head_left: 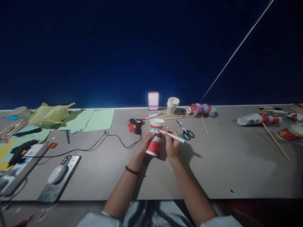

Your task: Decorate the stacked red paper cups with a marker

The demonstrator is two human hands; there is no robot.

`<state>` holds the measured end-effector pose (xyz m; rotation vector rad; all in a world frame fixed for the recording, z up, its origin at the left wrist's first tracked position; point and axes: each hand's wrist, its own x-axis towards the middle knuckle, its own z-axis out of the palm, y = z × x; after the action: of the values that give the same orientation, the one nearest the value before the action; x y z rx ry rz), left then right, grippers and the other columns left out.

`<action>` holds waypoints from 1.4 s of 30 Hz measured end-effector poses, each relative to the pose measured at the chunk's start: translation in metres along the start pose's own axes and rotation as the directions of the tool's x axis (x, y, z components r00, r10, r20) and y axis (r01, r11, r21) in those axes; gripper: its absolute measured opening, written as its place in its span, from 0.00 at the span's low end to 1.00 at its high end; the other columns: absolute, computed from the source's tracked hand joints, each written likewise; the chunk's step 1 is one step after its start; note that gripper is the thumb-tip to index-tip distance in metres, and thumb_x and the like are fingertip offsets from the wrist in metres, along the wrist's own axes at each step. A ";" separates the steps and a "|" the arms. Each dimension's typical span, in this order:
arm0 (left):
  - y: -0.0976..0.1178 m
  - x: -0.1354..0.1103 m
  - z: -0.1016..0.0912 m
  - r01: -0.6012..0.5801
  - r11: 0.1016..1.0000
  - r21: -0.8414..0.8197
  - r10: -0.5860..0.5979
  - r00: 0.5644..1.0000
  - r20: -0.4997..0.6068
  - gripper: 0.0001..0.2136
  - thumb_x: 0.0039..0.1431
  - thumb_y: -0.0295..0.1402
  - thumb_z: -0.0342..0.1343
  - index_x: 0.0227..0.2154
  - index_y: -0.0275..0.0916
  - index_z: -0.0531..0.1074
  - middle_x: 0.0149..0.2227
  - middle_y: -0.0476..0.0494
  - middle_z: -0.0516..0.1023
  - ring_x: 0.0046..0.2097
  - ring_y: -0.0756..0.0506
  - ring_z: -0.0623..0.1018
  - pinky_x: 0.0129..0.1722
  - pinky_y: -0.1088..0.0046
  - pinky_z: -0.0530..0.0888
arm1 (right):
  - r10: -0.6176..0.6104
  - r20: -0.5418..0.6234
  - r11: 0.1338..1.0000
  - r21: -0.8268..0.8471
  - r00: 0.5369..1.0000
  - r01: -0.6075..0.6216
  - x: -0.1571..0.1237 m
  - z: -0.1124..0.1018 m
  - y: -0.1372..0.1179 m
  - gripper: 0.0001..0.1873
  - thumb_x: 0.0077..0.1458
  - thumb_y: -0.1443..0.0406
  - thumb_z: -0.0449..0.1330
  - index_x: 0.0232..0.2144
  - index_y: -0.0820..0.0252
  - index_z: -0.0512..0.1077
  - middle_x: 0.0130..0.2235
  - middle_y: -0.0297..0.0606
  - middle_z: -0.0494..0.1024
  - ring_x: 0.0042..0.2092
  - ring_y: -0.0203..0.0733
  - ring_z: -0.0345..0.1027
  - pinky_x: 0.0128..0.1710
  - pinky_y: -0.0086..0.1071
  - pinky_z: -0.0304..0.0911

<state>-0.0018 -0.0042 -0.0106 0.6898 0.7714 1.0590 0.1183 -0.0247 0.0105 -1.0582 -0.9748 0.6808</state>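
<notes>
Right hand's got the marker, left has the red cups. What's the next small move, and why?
I'd probably make one short stroke with the white marker on the red cups: the right hand holds it angled toward the upper patterned band, while the left hand grips the cups. Whether the marker touches them is unclear.

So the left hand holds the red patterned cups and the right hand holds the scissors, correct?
No: the right hand holds a white pen, not the scissors, which lie on the table. The head view shows it. The left hand does hold the red patterned cups.
</notes>
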 end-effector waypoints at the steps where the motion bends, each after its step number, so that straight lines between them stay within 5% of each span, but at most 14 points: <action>1: 0.000 0.000 0.000 0.000 1.000 -0.001 0.000 1.000 -0.001 0.23 0.51 0.43 0.64 0.46 0.31 0.77 0.39 0.35 0.82 0.37 0.41 0.80 0.36 0.69 0.75 | 0.006 -0.004 1.000 -0.001 1.000 -0.006 0.000 0.000 0.000 0.04 0.52 0.64 0.57 0.30 0.57 0.71 0.33 0.37 0.78 0.38 0.43 0.73 0.41 0.37 0.69; 10: -0.001 0.001 0.000 0.030 1.000 0.009 -0.030 0.999 -0.020 0.24 0.50 0.44 0.65 0.45 0.30 0.77 0.35 0.37 0.81 0.30 0.46 0.78 0.30 0.72 0.73 | 0.010 -0.017 1.000 0.027 1.000 -0.009 0.000 0.000 -0.001 0.03 0.52 0.65 0.57 0.30 0.57 0.71 0.33 0.36 0.78 0.39 0.42 0.73 0.42 0.37 0.68; 42: 0.000 0.001 0.001 0.008 1.000 -0.012 -0.008 1.000 -0.008 0.23 0.51 0.42 0.65 0.46 0.30 0.77 0.38 0.35 0.82 0.33 0.44 0.80 0.32 0.71 0.74 | -0.022 -0.005 0.999 -0.027 1.000 0.022 0.000 0.000 0.000 0.04 0.53 0.64 0.56 0.30 0.56 0.70 0.33 0.36 0.78 0.39 0.43 0.73 0.41 0.36 0.69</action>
<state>-0.0008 -0.0036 -0.0104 0.6720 0.7738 1.0594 0.1182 -0.0244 0.0103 -1.0712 -0.9919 0.6480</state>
